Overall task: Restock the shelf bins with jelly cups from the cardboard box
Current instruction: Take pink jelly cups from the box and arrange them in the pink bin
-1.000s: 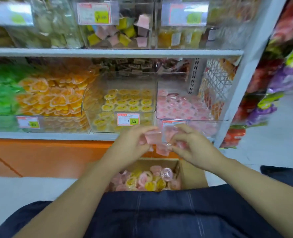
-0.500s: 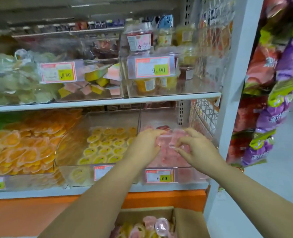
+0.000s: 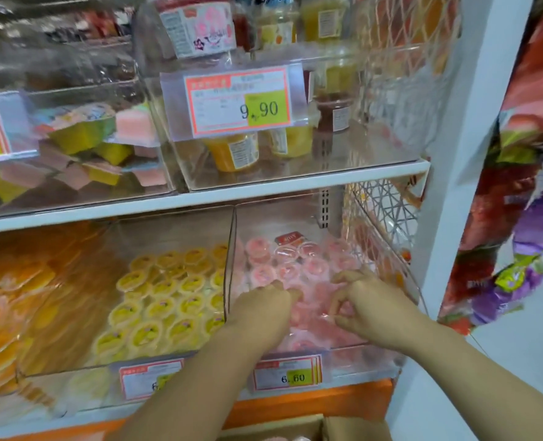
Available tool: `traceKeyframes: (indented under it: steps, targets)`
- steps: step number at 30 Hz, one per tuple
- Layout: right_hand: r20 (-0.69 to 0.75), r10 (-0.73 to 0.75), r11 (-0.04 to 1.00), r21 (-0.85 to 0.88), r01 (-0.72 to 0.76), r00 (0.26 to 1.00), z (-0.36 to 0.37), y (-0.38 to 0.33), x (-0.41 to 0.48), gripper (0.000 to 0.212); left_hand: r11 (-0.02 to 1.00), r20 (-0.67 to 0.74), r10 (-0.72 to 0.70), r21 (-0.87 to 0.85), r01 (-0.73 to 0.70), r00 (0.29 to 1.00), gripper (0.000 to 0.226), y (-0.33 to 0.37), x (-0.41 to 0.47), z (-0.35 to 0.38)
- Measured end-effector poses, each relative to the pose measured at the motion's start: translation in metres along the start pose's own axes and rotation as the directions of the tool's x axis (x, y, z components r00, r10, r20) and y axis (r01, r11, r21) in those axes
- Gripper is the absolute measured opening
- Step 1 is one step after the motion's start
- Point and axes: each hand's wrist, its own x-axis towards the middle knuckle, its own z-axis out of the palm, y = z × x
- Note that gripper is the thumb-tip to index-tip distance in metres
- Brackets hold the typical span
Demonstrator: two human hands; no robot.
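Pink jelly cups point(image 3: 282, 262) fill the clear shelf bin point(image 3: 368, 353) at the lower right of the shelf. Both my hands are down inside this bin. My left hand point(image 3: 263, 313) has its fingers curled over pink cups near the bin's left wall. My right hand point(image 3: 372, 305) pinches a pink cup between thumb and curled fingers, close to the bin's middle. The cups under my palms are hidden. Only the top edge of the cardboard box point(image 3: 298, 424) shows at the bottom of the frame.
A bin of yellow jelly cups point(image 3: 168, 297) stands left of the pink one, with an orange-filled bin point(image 3: 9, 297) further left. The upper shelf point(image 3: 295, 183) holds bins of jars and wrapped sweets. A white upright point(image 3: 473, 154) and hanging snack bags point(image 3: 524, 218) close the right side.
Both hands carried pink cups up from over the cardboard box and lowered them into the pink bin. The view tilted up, so the box has nearly dropped out of frame.
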Motion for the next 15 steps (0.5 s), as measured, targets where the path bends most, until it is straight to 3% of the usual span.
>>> traceKeyframes:
  steps: [6,8,11,13,15]
  targets:
    - [-0.055,-0.041,0.998,-0.053,0.038,0.998,-0.001,-0.004,-0.001,0.009,0.996,0.117,0.083,-0.05,-0.078,0.99,0.053,-0.006,-0.011,-0.017]
    - [-0.079,-0.076,0.997,-0.04,0.073,0.994,-0.003,-0.005,-0.002,0.006,0.991,0.08,0.097,-0.104,-0.089,0.992,0.05,-0.009,-0.016,-0.027]
    - [-0.218,-0.162,0.98,0.078,0.183,0.962,-0.008,0.001,-0.004,0.005,0.964,-0.091,0.107,-0.233,-0.125,0.99,0.039,-0.016,-0.025,-0.043]
    - [-0.373,-0.221,0.941,0.161,0.298,0.901,-0.012,0.001,-0.005,0.006,0.884,-0.193,0.032,-0.453,-0.118,0.981,0.033,-0.019,-0.033,-0.052]
    - [-0.54,-0.272,0.895,0.162,0.416,0.797,-0.013,-0.006,-0.008,0.004,0.67,-0.164,-0.057,-0.737,-0.084,0.985,0.028,-0.018,-0.04,-0.056]
